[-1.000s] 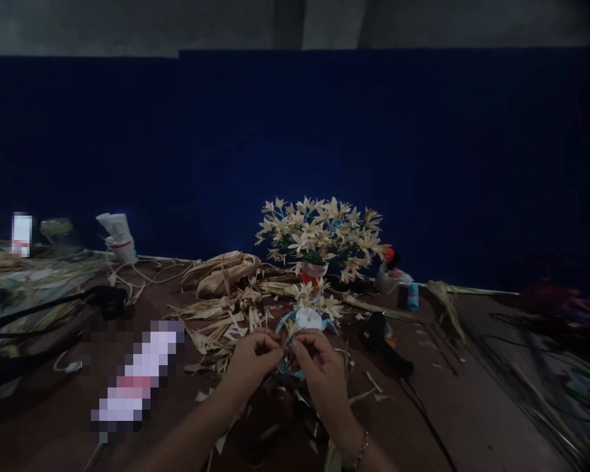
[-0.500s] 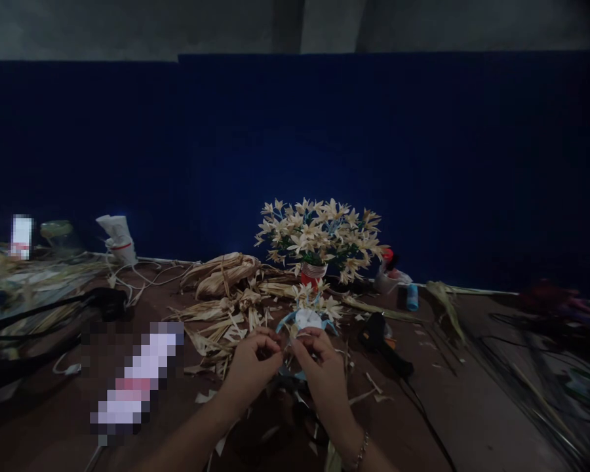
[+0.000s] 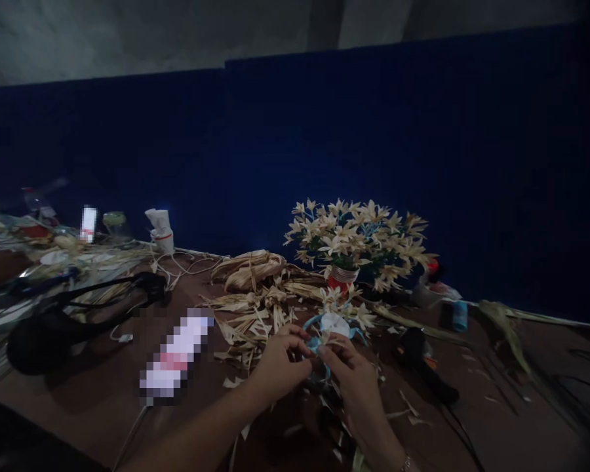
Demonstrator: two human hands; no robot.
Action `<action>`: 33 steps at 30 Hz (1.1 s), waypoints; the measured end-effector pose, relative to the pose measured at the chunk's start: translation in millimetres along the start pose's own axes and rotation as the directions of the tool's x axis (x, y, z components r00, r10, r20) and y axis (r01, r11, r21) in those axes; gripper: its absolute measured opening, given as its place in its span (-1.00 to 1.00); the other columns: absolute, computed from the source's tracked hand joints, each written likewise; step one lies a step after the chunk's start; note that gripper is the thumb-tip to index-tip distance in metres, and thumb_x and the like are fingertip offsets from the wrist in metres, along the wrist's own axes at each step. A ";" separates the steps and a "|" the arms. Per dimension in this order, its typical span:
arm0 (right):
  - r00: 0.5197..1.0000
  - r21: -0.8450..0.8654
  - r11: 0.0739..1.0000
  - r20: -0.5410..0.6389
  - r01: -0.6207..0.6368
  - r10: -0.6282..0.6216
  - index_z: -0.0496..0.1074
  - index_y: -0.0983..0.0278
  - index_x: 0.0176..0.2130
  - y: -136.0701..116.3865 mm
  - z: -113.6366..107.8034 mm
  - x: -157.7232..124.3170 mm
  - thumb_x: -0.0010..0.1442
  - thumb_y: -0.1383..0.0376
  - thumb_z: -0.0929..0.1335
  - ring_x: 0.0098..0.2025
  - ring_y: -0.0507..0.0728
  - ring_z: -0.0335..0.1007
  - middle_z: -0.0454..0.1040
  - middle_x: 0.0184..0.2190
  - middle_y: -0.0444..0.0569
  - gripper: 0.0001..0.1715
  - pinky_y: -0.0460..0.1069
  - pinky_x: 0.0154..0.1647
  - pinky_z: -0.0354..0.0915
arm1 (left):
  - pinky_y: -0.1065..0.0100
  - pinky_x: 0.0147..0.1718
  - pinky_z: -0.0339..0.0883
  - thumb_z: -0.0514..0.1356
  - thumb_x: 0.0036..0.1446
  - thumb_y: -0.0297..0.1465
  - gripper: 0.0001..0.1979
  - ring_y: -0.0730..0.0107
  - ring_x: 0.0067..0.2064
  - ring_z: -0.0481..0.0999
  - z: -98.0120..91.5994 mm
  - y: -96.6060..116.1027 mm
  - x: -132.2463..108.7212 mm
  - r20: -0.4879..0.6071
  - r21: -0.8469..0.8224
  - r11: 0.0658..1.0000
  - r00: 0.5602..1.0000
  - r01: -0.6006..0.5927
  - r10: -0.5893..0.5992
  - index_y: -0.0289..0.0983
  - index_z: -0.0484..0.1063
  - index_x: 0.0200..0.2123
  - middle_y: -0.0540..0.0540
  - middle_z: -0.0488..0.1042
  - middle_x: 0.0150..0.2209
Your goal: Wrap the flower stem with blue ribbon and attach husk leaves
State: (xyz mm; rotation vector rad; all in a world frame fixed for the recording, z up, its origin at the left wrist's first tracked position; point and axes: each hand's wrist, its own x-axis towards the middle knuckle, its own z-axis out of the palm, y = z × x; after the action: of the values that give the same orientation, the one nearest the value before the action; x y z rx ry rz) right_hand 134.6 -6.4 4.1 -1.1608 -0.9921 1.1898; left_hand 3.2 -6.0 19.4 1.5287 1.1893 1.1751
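Blue wall (image 3: 423, 144): stands behind the whole work area, along the far edge of the counter.
Counter (image 3: 86, 403): brown and dimly lit, strewn with pale scraps around my forearms.
Husk pile (image 3: 253, 288): dried strips and bundles heaped left of centre, beyond my left hand and reaching almost to it.
Bouquet (image 3: 356, 239): finished pale flowers upright in a red pot, at the far side and well beyond both hands.
Glue gun (image 3: 423, 364): dark body lying flat on the counter just to the right of my right hand, apart from it.
Left hand (image 3: 280, 364): fingers curled in, thumb and fingertips pinched narrow on the near left edge of the small flower.
Right hand (image 3: 356, 377): fingers drawn together, pinching the same piece from the right; its fingertips meet those of the left hand.
Small flower (image 3: 333, 325): pale petals with a white centre and a blue strip around it, held between both hands and rising just beyond the fingertips, in front of the bouquet.
Blue bottle (image 3: 459, 316): small, upright near the wall, well to the right of the hands.
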 end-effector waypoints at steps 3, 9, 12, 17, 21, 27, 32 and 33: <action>0.998 0.086 0.995 0.041 -0.057 0.054 0.39 0.31 -0.51 -2.1 -1.2 0.4 -0.19 0.21 0.41 -0.44 0.04 0.22 0.33 -0.47 -0.10 -0.78 -0.10 -0.41 0.18 | 0.43 -0.36 0.20 0.23 -0.22 -0.41 -0.89 0.37 -0.28 0.36 -3.0 0.0 1.5 0.010 -0.091 0.995 0.999 0.050 -0.049 -0.33 0.42 -0.54 -0.13 0.33 -0.20; 0.968 0.144 0.979 0.225 -0.147 0.113 0.29 0.31 -0.60 -18.3 -1.6 -3.7 -0.19 0.22 0.41 -0.54 -0.01 0.16 0.26 -0.58 -0.16 -0.75 -0.11 -0.48 0.15 | 0.45 -0.43 0.18 0.18 -0.12 -0.31 -0.62 0.47 -0.44 0.35 -4.6 3.6 0.4 0.157 -0.406 0.880 0.968 0.245 -0.196 -0.27 0.34 -0.17 -0.05 0.42 -0.39; 0.968 0.113 0.987 0.238 -0.115 0.085 0.28 0.32 -0.62 -23.1 -0.5 -6.0 -0.19 0.21 0.41 -0.54 -0.02 0.13 0.24 -0.59 -0.16 -0.73 -0.12 -0.49 0.13 | 0.49 -0.49 0.15 0.21 -0.15 -0.32 -0.67 0.52 -0.47 0.33 -2.4 1.7 -0.3 0.197 -0.452 0.846 0.957 0.283 -0.215 -0.30 0.38 -0.25 -0.05 0.42 -0.38; 0.973 0.042 0.998 0.226 -0.048 0.038 0.28 0.32 -0.63 -20.0 -2.5 -1.3 -0.21 0.19 0.41 -0.52 -0.02 0.12 0.23 -0.59 -0.16 -0.71 -0.13 -0.48 0.12 | 0.54 -0.64 0.01 0.25 -0.22 -0.30 -0.74 0.63 -0.62 0.20 -1.7 -6.5 2.9 0.190 -0.412 0.847 0.941 0.337 -0.282 -0.33 0.39 -0.42 0.05 0.32 -0.59; 0.973 -0.048 0.999 0.232 -0.008 0.019 0.31 0.32 -0.65 -16.7 -5.5 3.6 -0.23 0.20 0.42 -0.55 -0.03 0.09 0.22 -0.64 -0.19 -0.72 -0.14 -0.52 0.08 | 0.55 -0.72 -0.10 0.25 -0.22 -0.26 -0.75 0.66 -0.69 0.14 -2.3 -10.7 4.8 0.225 -0.371 0.850 0.924 0.374 -0.308 -0.33 0.33 -0.53 0.09 0.26 -0.66; 0.948 -0.050 0.986 0.271 -0.159 0.167 0.39 0.34 -0.60 -16.3 -5.2 0.2 -0.18 0.11 0.40 -0.66 -0.07 0.02 0.25 -0.70 -0.20 -0.69 -0.15 -0.65 -0.06 | 0.56 -0.77 -0.19 0.27 -0.26 -0.29 -0.75 0.68 -0.74 0.07 -7.4 -8.2 7.2 0.219 -0.400 0.834 0.923 0.380 -0.315 -0.33 0.32 -0.53 0.13 0.18 -0.73; 0.937 0.002 0.972 0.264 -0.237 0.228 0.38 0.34 -0.57 -13.6 -4.6 0.1 -0.19 0.14 0.41 -0.67 -0.08 0.06 0.28 -0.71 -0.20 -0.69 -0.17 -0.67 -0.07 | 0.56 -0.77 -0.22 0.28 -0.27 -0.31 -0.76 0.70 -0.73 0.07 -10.4 -7.2 8.3 0.247 -0.428 0.814 0.917 0.393 -0.313 -0.34 0.35 -0.53 0.11 0.19 -0.72; 0.936 0.022 0.970 0.266 -0.244 0.229 0.36 0.34 -0.57 -13.5 -4.8 0.5 -0.19 0.15 0.42 -0.67 -0.09 0.05 0.27 -0.71 -0.21 -0.71 -0.18 -0.68 -0.08 | 0.56 -0.77 -0.23 0.28 -0.27 -0.31 -0.76 0.70 -0.74 0.06 -10.4 -7.6 8.2 0.251 -0.429 0.811 0.915 0.399 -0.317 -0.34 0.34 -0.54 0.12 0.18 -0.73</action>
State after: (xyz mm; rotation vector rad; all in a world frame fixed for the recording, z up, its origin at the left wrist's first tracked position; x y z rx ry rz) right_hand 141.5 -6.5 16.7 -1.1209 -1.0285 1.5863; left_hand -7.4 4.2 15.6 0.9561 0.9351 0.9641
